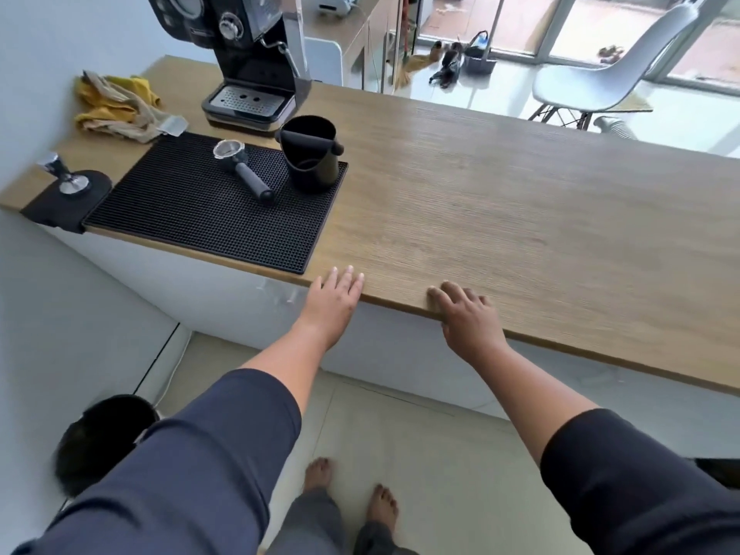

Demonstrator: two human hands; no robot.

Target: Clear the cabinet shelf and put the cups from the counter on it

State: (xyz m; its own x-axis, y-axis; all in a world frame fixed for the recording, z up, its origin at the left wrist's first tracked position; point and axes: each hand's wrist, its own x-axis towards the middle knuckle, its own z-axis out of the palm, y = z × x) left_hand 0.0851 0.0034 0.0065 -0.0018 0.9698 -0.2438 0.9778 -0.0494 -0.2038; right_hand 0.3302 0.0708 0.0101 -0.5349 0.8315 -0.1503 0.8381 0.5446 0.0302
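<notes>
Both hands lie at the near edge of the counter [520, 214]: the left hand [338, 292] flat with straight, slightly spread fingers, the right hand [466, 314] with fingers loosely bent on the wood, neither holding anything. The white cabinet front [200, 274] sits directly below them, its shelf hidden, so the coming move is probably downward, not forward. Farther off, left of the left hand, a black mat [192, 218] carries a portafilter [244, 166] and 1 black tub [310, 154]; no cups show.

The counter [520, 202] is wood-look with a fine grain, matt. At ten o'clock on it lies a black rubber-like mat [192, 218], rough with small dots. The tamper [66, 176] at nine o'clock is shiny metal; the cloth [116, 106] at eleven o'clock is creased.
</notes>
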